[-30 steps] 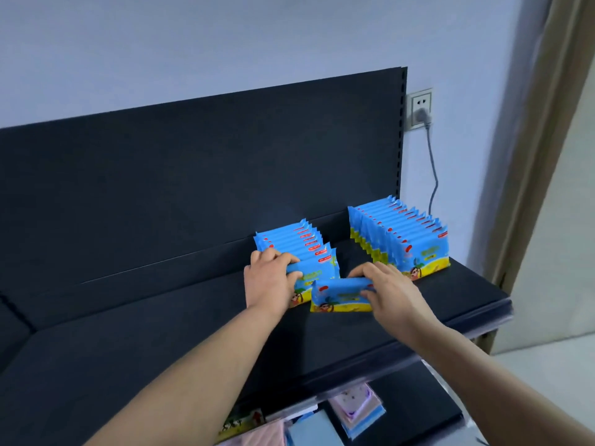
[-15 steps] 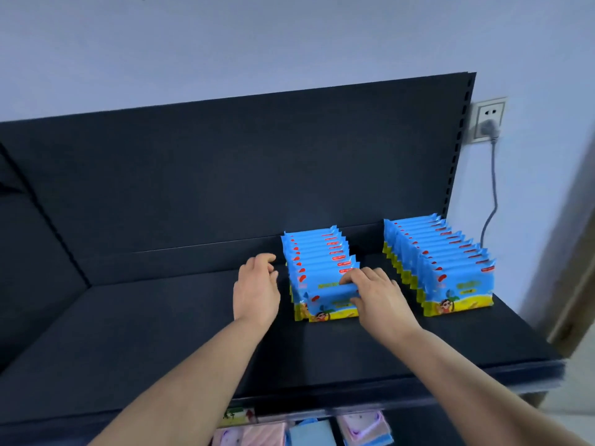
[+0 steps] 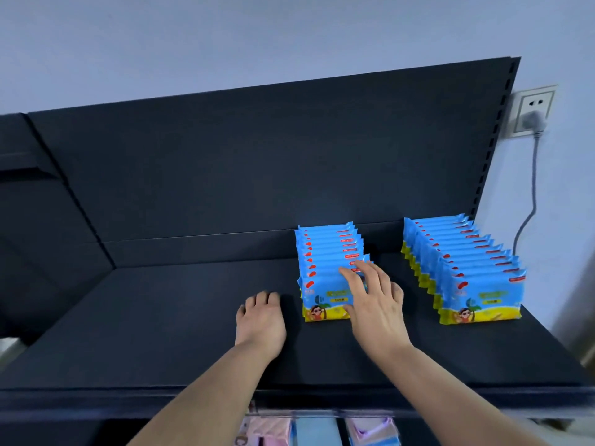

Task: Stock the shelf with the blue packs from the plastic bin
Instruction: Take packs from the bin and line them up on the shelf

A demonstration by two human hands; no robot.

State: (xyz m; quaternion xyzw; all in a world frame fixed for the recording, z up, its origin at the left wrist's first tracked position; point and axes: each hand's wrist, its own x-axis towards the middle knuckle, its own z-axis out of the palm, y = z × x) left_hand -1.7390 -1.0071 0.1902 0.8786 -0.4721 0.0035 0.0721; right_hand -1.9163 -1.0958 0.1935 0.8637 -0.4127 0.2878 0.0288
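Note:
Two rows of upright blue packs with yellow bottoms stand on the dark shelf (image 3: 167, 320). The middle row (image 3: 325, 268) has its front pack (image 3: 322, 300) facing me. My right hand (image 3: 373, 300) lies against that front pack with fingers spread, not gripping it. My left hand (image 3: 260, 320) rests on the shelf just left of the row, fingers curled under, holding nothing. The right row (image 3: 463, 268) stands apart near the shelf's right end. The plastic bin is out of view.
The shelf's dark back panel (image 3: 257, 156) rises behind the rows. A wall socket (image 3: 531, 111) with a plug and grey cable is at the right. Pink and blue goods (image 3: 315, 432) sit on a lower shelf below the front edge.
My right hand stood the flat pack up at the front of the middle row and loosened its grip. My left hand came off the row and dropped to the shelf. The camera swung left.

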